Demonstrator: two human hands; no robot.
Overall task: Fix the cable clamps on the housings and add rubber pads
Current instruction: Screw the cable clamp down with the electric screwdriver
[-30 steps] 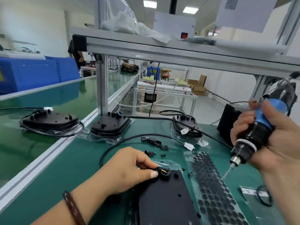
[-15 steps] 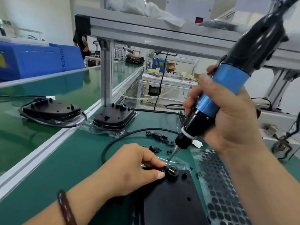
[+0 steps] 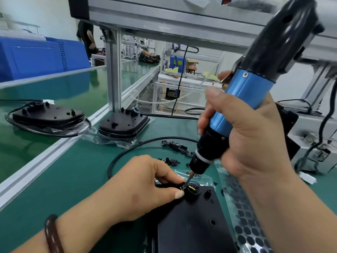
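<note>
Right hand (image 3: 255,143) grips my blue screwdriver (image 3: 242,99), its bit (image 3: 188,180) on the cable clamp (image 3: 190,188) my left hand (image 3: 142,187) pinches, half hidden under my thumb; housing (image 3: 191,227) runs off-frame.

right hand (image 3: 251,143) swung in with screwdriver (image 3: 242,99), its bit lowered onto cable clamp (image 3: 196,191)

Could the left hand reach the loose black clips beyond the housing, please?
Probably: the clips lie on open mat just past the left hand, though it is pinching the clamp under the screwdriver.
</note>
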